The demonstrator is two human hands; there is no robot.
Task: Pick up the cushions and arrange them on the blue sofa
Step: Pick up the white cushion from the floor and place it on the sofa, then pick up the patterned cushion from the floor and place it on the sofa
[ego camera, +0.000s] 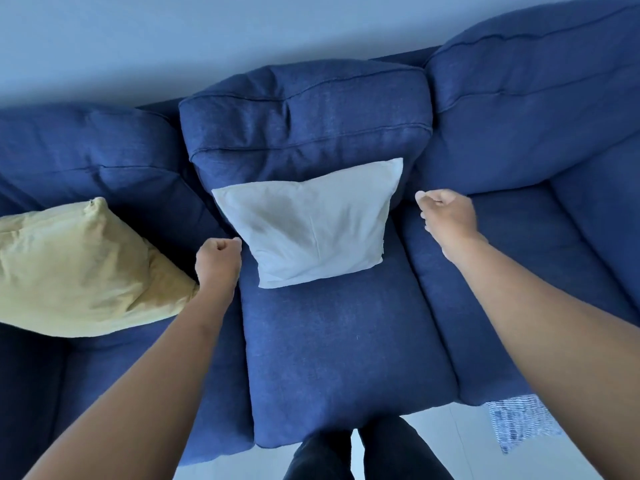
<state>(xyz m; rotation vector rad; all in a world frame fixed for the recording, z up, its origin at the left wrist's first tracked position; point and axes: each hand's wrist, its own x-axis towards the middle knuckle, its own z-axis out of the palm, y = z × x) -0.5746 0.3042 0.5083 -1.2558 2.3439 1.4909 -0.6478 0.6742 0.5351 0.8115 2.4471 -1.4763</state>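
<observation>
The white cushion is seen leaning upright against the middle back pad of the blue sofa, its lower edge on the seat. The left hand is curled closed beside its lower left corner, nothing held. The right hand is loosely fisted off its right edge, empty. The yellow cushion lies on the left seat, partly hidden by the left forearm. A patterned cloth hangs at the sofa's front right.

White cushion upright, middle seat (yellow cushion left).
</observation>
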